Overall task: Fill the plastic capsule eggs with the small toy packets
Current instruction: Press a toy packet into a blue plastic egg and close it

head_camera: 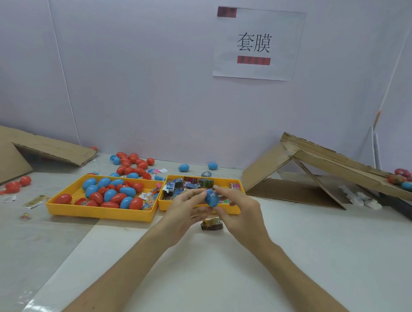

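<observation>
A blue capsule egg (211,198) is held up in front of me, above the near rim of the right tray. My left hand (186,209) and my right hand (238,210) both pinch it from either side. A toy packet shows at the egg's top. The right yellow tray (199,208) holds several small toy packets (187,185). The left yellow tray (98,211) holds several red and blue eggs (114,194). A dark brown packet (212,224) lies on the table under my hands.
Loose red and blue eggs (131,164) lie behind the trays and at the far left. A folded cardboard ramp (317,167) stands at the right with filled eggs (407,182) on it. Flat cardboard (23,148) lies at the left. A paper sign (254,43) hangs on the wall.
</observation>
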Motion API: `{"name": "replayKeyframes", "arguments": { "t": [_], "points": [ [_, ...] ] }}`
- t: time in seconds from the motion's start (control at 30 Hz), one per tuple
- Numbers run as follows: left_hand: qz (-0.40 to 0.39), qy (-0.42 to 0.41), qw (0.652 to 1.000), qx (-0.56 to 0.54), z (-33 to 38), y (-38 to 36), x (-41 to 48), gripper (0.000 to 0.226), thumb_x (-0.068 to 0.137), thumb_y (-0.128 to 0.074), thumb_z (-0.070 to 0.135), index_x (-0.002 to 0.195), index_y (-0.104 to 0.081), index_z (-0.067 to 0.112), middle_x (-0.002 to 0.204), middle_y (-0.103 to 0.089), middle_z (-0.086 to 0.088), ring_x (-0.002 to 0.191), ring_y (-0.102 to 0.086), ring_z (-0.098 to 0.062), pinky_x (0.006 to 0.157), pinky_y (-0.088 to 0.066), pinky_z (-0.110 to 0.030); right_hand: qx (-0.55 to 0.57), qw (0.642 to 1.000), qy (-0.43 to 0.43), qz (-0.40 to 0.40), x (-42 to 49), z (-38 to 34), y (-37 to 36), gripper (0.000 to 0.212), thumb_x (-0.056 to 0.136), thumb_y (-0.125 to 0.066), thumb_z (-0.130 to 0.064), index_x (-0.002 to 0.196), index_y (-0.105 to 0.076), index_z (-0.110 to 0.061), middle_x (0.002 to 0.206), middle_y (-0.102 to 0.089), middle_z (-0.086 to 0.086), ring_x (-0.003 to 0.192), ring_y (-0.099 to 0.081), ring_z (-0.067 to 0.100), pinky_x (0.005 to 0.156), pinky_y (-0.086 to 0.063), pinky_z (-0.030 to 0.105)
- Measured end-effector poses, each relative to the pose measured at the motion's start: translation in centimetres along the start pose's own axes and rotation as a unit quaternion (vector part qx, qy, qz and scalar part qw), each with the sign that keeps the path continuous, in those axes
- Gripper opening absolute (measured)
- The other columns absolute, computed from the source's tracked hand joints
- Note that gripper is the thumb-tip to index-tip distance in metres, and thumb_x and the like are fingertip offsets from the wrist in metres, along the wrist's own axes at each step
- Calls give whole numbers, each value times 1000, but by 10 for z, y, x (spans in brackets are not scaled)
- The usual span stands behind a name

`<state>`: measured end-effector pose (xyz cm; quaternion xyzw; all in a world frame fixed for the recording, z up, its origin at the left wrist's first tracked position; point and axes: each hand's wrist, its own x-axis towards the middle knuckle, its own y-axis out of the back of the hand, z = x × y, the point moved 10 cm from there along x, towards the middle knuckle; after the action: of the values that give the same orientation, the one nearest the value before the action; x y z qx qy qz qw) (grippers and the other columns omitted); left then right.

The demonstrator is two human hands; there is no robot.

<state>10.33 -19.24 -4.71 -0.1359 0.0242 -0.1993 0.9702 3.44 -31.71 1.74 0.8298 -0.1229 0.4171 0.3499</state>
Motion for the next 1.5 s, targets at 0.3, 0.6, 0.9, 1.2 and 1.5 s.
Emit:
{"name": "replayKeyframes", "arguments": {
  "t": [0.3,0.6,0.9,1.2,1.5],
  "points": [
    [-33,25,997,-65,0,-4,-1,27,101,-58,16,126,-63,10,120,-72,-15,111,-70,-33,102,-53,-44,7,999,13,40,1,0,9,35,78,-82,0,111,-76,-12,109,-71,-12,102,-66,2,85,-49,12],
    [-32,30,997,-61,-3,-5,0,31,101,-57,13,131,-60,5,120,-72,-17,111,-70,-32,96,-58,-40,27,998,18,54,0,2,13,30,74,-84,3,102,-79,-7,101,-77,2,93,-72,9,87,-55,18],
    [-42,29,995,-87,2,-7,-4,32,101,-58,16,131,-58,5,121,-71,-18,111,-70,-33,88,-61,-36,40,999,-14,4,2,4,3,49,80,-82,-8,126,-69,-18,113,-73,-9,102,-67,4,84,-49,12],
    [-61,38,993,-94,3,-11,-6,30,102,-55,20,129,-62,11,124,-71,-15,111,-70,-31,84,-61,-34,11,1000,6,26,2,2,7,34,80,-83,-8,113,-75,-16,106,-74,-8,98,-65,1,85,-48,12],
    [-53,52,991,-108,-1,-8,-6,39,94,-64,24,130,-62,9,122,-72,-14,109,-71,-28,90,-59,-32,27,999,24,34,1,-3,7,35,78,-82,-1,110,-77,-13,104,-71,-11,98,-67,2,85,-52,14]
  ]
}}
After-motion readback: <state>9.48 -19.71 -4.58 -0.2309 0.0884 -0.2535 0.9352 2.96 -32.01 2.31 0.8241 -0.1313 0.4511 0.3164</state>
